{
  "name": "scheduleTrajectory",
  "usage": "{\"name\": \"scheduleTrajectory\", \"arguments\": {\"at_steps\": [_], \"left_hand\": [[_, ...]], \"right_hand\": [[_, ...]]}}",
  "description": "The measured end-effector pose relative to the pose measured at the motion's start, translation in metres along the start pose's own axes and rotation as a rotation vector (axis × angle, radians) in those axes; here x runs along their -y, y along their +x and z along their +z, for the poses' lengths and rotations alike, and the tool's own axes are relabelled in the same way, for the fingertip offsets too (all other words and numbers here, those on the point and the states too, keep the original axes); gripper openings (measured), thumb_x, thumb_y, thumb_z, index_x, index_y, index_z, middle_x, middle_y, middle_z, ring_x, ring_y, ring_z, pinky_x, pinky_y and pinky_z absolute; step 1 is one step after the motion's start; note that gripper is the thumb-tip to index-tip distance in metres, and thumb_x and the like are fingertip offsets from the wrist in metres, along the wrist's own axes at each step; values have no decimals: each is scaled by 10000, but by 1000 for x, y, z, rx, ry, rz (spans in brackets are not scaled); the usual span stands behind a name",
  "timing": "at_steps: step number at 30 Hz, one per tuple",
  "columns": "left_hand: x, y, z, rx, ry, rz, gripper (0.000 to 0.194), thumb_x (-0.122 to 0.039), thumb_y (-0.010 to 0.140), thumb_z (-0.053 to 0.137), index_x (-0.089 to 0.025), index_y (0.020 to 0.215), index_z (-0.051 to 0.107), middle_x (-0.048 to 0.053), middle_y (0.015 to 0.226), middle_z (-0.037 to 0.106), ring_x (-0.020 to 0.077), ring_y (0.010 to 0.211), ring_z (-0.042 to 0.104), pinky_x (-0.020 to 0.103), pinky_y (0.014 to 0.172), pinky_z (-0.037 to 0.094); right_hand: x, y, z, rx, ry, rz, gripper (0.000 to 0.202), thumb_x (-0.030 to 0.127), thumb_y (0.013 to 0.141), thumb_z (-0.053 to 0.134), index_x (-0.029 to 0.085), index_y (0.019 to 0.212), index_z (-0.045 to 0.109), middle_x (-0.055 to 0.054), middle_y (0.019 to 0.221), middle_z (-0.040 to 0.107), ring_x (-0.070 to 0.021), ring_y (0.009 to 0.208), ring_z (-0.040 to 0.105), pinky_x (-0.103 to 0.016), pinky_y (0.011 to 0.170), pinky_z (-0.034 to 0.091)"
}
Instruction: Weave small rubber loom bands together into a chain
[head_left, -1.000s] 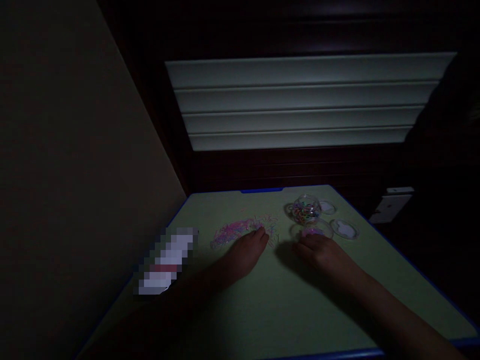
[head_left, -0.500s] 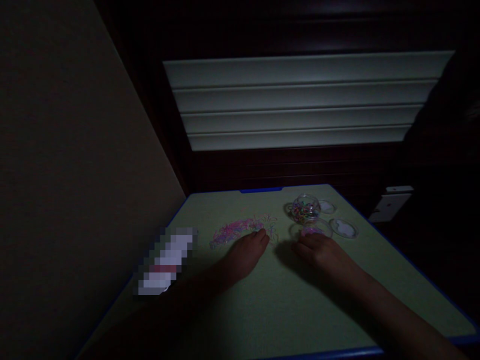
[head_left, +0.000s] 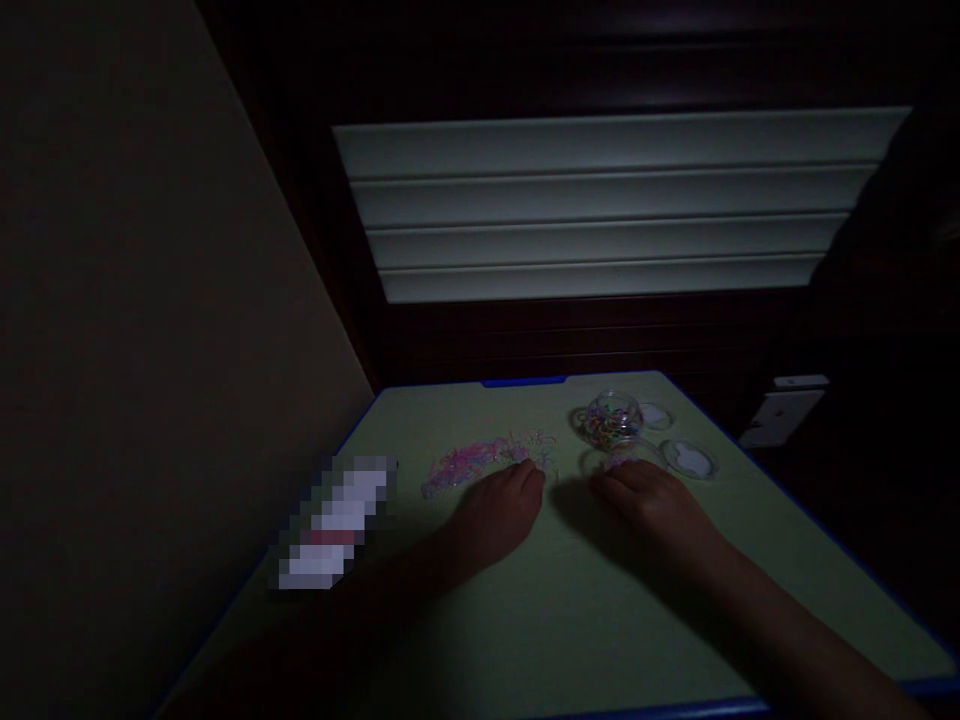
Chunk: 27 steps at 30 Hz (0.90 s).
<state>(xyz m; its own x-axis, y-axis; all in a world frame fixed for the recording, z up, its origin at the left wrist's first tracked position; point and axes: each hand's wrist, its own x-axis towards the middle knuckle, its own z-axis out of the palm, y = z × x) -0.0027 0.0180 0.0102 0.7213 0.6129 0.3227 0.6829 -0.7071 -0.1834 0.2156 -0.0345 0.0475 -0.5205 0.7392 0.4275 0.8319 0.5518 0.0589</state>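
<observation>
A loose pile of thin pink, purple and pale elastic bands (head_left: 465, 463) lies spread across the middle of the light green table. My left hand (head_left: 499, 512) rests at the pile's near right end, its fingers curled together; whatever they pinch is too small to make out. Farther right, my right hand (head_left: 656, 505) is closed with its fingertips pointing left, just in front of a clear round container (head_left: 649, 452) with pinkish bands inside. The hand partly covers that container. Behind it stands a clear jar (head_left: 613, 422) of multicoloured bands.
Two round clear lids (head_left: 690, 459) with white centres lie right of the jars. A blurred-out white object (head_left: 334, 525) lies at the table's left edge. The blue-edged table (head_left: 525, 640) meets a wall at left and a louvred panel (head_left: 600, 200) behind.
My left hand has shifted slightly right and its fingers are curled more tightly. My right hand has moved slightly right. The bands and jars look unmoved.
</observation>
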Motion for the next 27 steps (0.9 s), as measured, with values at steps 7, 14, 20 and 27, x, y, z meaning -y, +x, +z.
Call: {"name": "scheduleTrajectory", "arguments": {"at_steps": [7,14,20,27], "left_hand": [[-12,-2,-9,-111,-95,20,143,-159,903,345,-174,914,487,35,864,546,152,812,543,283,722,470],[-13,-3,-8,-201,-85,123,175,-178,914,328,-161,889,501,30,807,545,139,743,535,267,652,458],[-12,-4,-7,-186,-103,136,175,-177,914,328,-158,897,501,28,811,541,140,748,530,273,655,463],[-12,-3,-6,-164,-74,153,165,-178,913,332,-161,904,496,28,819,543,146,754,531,280,653,465]], "right_hand": [[6,2,-2,-52,129,-46,160,239,879,475,153,905,608,-63,772,600,-174,737,526,-288,677,369],[9,4,-3,-106,105,-112,165,200,878,465,143,868,619,-59,725,593,-161,673,520,-289,627,359],[7,3,-2,-60,86,-151,141,125,850,492,150,897,622,-43,726,588,-150,683,523,-278,642,364],[8,3,1,-57,106,-142,160,198,880,470,145,879,621,-48,721,585,-154,687,519,-284,645,353]]}}
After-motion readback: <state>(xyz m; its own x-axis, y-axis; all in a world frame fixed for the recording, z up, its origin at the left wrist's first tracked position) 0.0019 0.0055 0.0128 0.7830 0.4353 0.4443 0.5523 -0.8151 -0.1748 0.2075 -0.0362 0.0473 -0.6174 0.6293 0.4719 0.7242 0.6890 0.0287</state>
